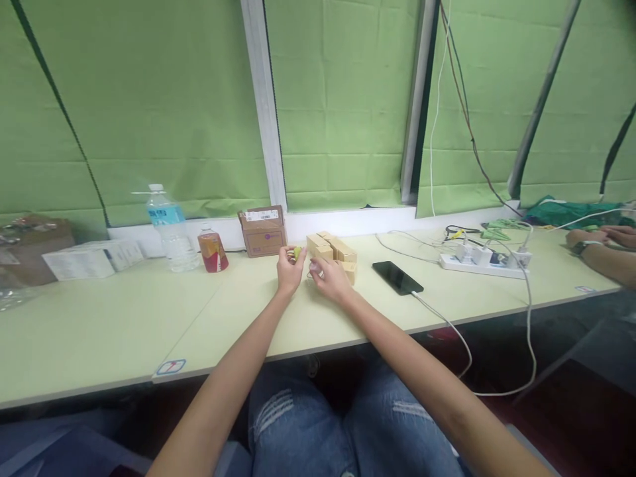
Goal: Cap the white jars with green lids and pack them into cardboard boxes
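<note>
My left hand is closed around a small yellow-green thing, too small in the picture for its kind to show. Just to its right, my right hand has its fingers drawn together at a small pale thing, which they partly cover. Both hands are over the table, a short gap apart. Several small tan cardboard boxes stand together right behind my right hand, which hides part of them. A brown carton with a white label stands behind my left hand.
A phone on a white cable lies to the right, before a power strip with chargers. Leftward stand a drink bottle, a water bottle and white boxes. Another person's hands are far right.
</note>
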Tool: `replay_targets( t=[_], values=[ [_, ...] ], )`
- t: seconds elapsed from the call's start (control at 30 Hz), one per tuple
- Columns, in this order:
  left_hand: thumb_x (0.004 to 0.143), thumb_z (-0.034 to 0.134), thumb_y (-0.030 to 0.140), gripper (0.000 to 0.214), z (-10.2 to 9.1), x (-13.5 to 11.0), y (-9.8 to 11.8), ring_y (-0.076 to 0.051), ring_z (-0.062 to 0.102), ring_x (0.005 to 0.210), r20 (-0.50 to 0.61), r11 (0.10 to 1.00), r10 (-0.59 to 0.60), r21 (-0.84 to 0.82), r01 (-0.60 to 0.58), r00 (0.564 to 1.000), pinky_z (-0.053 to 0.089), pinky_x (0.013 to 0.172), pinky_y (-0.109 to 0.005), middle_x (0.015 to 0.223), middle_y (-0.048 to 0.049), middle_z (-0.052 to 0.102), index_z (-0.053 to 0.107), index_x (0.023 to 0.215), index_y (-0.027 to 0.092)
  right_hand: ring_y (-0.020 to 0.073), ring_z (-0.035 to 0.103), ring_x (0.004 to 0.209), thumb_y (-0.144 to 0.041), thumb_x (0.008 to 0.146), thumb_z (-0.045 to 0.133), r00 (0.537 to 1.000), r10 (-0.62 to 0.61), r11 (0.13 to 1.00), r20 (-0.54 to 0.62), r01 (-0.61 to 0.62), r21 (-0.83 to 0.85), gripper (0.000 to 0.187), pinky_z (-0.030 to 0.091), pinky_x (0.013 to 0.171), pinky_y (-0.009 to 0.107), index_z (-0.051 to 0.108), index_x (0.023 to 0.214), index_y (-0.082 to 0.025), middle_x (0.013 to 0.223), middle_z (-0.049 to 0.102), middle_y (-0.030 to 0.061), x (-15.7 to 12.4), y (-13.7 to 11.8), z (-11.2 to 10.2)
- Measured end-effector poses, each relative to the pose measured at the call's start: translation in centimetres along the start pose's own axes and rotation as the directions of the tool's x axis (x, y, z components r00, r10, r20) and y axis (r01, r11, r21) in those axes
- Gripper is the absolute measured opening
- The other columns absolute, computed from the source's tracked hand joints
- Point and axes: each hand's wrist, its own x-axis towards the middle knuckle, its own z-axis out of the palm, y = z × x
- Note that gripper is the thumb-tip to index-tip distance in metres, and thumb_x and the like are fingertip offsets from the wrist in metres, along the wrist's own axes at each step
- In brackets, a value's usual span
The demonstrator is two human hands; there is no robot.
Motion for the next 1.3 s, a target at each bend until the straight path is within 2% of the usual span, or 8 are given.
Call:
replay_targets(
  t=[0.27,0.47,0.67,0.87,0.97,1.1,1.2,1.3],
  values=[
    [0.079,0.075,0.049,0.041,0.2,-0.4,-0.1,-0.014,0.061,0.065,0.087,1.0,-0.012,0.015,0.011,0.996,0.048,0.061,-0.024,0.082,-0.0021,0.066,0.061,0.103,0.019,0.0248,0.067,0.108,-0.018,0.094,0.056,0.999,-0.028,0.999,0.036,0.026,0.047,0.037,0.05,0.097,0.035,0.063,0.13,-0.015,0.121,0.072,0.0137,-0.5,1.3,-0.5],
    [0.075,0.079,0.044,0.05,0.3,-0.7,0.4,-0.011,0.058,0.059,0.123,1.0,-0.027,0.007,0.026,0.992,0.047,0.057,-0.022,0.083,-0.0007,0.066,0.058,0.113,0.018,0.0269,0.065,0.109,-0.019,0.092,0.058,0.998,-0.069,0.992,-0.003,0.069,0.104,0.038,0.051,0.098,0.041,0.062,0.13,-0.015,0.118,0.071,0.0148,-0.5,1.6,-0.1],
    [0.071,0.083,0.043,0.057,0.2,-0.7,0.4,-0.009,0.058,0.053,0.136,0.999,-0.032,-0.003,0.032,0.99,0.045,0.054,-0.021,0.083,0.0002,0.068,0.05,0.111,0.02,0.0272,0.065,0.113,-0.019,0.092,0.06,0.993,-0.116,0.986,-0.016,0.117,0.119,0.035,0.036,0.116,0.055,0.063,0.127,-0.018,0.116,0.072,0.0133,-0.5,2.0,0.2],
    [0.065,0.088,0.042,0.061,0.2,-0.7,0.6,-0.007,0.055,0.048,0.109,0.998,-0.046,0.048,0.041,0.993,0.041,0.049,-0.02,0.086,0.0016,0.067,0.043,0.102,0.023,0.0258,0.067,0.107,-0.022,0.093,0.062,0.994,-0.107,0.986,0.007,0.106,0.126,0.031,0.026,0.12,0.06,0.065,0.123,-0.019,0.111,0.074,0.0107,-0.5,1.8,0.2],
    [0.063,0.089,0.041,0.065,0.1,-0.8,0.9,-0.007,0.055,0.044,0.119,0.997,-0.064,0.049,0.058,0.991,0.042,0.048,-0.02,0.088,0.0018,0.068,0.04,0.102,0.024,0.0266,0.065,0.108,-0.022,0.091,0.063,0.995,-0.1,0.986,-0.027,0.102,0.132,0.03,0.035,0.117,0.056,0.066,0.121,-0.019,0.112,0.072,0.0111,-0.5,1.8,0.2],
    [0.061,0.091,0.042,0.066,0.1,-0.8,1.2,-0.007,0.055,0.042,0.117,0.996,-0.086,0.028,0.084,0.989,0.041,0.046,-0.021,0.086,0.0026,0.068,0.039,0.098,0.024,0.0262,0.064,0.109,-0.024,0.092,0.059,0.993,-0.021,0.988,-0.119,0.039,0.152,0.034,0.051,0.1,0.044,0.063,0.124,-0.018,0.114,0.068,0.0126,-0.5,2.1,0.2],
    [0.06,0.091,0.043,0.065,0.2,-0.9,1.4,-0.007,0.054,0.04,0.132,0.996,-0.095,0.012,0.094,0.987,0.039,0.044,-0.02,0.083,0.0034,0.067,0.04,0.096,0.024,0.0249,0.064,0.107,-0.023,0.093,0.056,0.984,0.031,0.98,-0.178,0.005,0.198,0.042,0.053,0.097,0.043,0.056,0.134,-0.016,0.121,0.065,0.0146,-0.5,2.2,0.3],
    [0.059,0.092,0.043,0.065,0.3,-1.0,1.5,-0.007,0.054,0.04,0.161,0.994,-0.102,-0.011,0.105,0.982,0.039,0.043,-0.02,0.082,0.0033,0.067,0.042,0.096,0.023,0.0244,0.064,0.109,-0.024,0.094,0.054,0.976,0.018,0.971,-0.218,0.035,0.236,0.042,0.054,0.099,0.042,0.055,0.136,-0.018,0.125,0.063,0.0151,-0.3,2.3,0.4]
  ],
)
